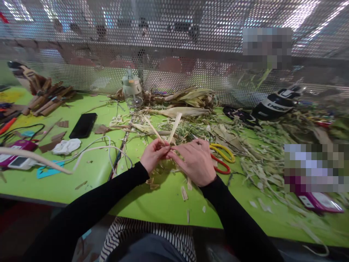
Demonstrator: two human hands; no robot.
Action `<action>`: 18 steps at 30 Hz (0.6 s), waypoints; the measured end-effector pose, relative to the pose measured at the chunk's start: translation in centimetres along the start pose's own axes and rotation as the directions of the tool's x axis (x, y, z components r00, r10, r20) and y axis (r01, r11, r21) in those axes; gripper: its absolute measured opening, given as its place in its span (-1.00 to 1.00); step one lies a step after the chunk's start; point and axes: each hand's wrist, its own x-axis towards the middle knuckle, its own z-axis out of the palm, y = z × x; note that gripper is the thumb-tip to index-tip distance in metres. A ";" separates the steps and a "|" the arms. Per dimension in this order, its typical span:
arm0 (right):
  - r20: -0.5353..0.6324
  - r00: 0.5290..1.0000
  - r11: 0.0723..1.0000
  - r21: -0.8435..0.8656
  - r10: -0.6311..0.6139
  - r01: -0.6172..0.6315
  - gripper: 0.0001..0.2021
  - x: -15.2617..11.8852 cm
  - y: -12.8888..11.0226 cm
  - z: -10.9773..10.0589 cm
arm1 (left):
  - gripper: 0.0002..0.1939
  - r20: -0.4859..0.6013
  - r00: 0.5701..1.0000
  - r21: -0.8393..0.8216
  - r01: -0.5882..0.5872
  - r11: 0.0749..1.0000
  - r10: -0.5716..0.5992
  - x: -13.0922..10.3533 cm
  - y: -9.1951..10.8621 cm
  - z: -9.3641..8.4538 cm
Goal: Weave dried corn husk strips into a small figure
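**Green table (147, 211), two pale husk strips (175, 127) in hand**

A perforated metal screen (160, 56) stands behind. A black phone (83, 125) lies left. The left hand (152, 156) pinches the strips where they meet, free ends splayed: seemingly early work. Unshredded dried husks (191, 95) remain behind. The right hand (196, 163) touches the join, its grip unclear, beside yellow and red scissor handles (233, 157).

Before me, a lime-green table (199, 211) bears a black phone (83, 125), crumpled white tissue (66, 146) and bundled brown sticks (47, 98) at left, dried husks (188, 98) and shredded strips (261, 174) (a thick litter) from center to right, and scissors (224, 153) with yellow and red handles right of center.
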 end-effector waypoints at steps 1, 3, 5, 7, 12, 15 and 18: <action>0.044 0.998 0.998 0.037 0.050 -0.051 -0.72 0.1 -0.3 0.1 | -0.78 0.009 1.000 -0.002 -0.009 1.000 0.009 0.0 -0.1 -0.1; 0.059 0.990 0.985 0.102 0.131 -0.137 -0.64 0.3 -0.6 0.2 | -0.79 0.048 0.998 0.042 -0.034 0.999 0.032 -0.2 -0.3 0.0; 0.080 0.988 0.971 0.191 0.131 -0.144 -0.61 0.4 -0.8 0.1 | -0.83 0.113 0.992 0.122 -0.065 0.990 0.052 -0.5 -0.6 0.2; 0.101 0.992 0.940 0.323 0.077 -0.106 -0.69 0.4 -0.9 0.0 | -0.87 0.171 0.984 0.171 -0.071 0.983 0.041 -1.0 -0.8 0.5; 0.066 0.995 0.842 0.530 0.078 -0.101 -0.82 -0.1 -0.5 -0.1 | -0.86 0.152 0.981 0.033 0.117 0.993 -0.121 -1.2 -0.3 0.5; 0.113 0.985 0.811 0.560 0.129 -0.171 -0.84 -0.3 0.2 -0.2 | -0.86 0.149 0.974 -0.073 0.181 0.981 -0.169 -1.1 0.2 0.2; 0.177 0.973 0.788 0.573 0.150 -0.225 -0.86 -0.3 0.6 -0.5 | -0.85 0.185 0.963 -0.082 0.214 0.973 -0.197 -1.1 0.6 0.0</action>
